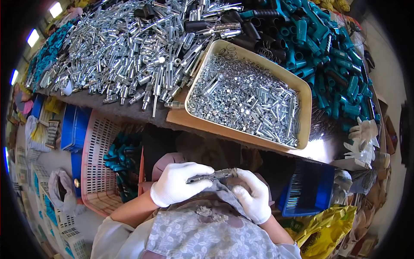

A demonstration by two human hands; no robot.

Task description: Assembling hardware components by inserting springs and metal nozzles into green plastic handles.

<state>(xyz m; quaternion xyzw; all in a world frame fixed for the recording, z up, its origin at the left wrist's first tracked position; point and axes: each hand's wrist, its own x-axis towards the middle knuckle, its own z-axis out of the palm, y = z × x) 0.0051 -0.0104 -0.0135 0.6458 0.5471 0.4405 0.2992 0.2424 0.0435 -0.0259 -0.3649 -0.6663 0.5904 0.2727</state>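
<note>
Above my lap, both hands are in white gloves. My left hand [177, 184] is closed around one end of a slim metal cylinder with stepped sections [221, 174]. At its other end, the fingertips of my right hand [254, 196] close on the tip; whether they also hold a small piece is hidden. The cylinder lies nearly level, over the grey patterned apron [189, 237]. Ahead on the bench stands a cream tray [305, 114] filled with small metal pins, slugs and springs [246, 103].
Long shiny metal parts [125, 56] are heaped at the bench's left, teal handles [345, 64] at its right. Spare white gloves [363, 138] hang at the right edge. Below are a pink basket [95, 166] with teal handles, a blue bin [321, 185] and a yellow bag [332, 228].
</note>
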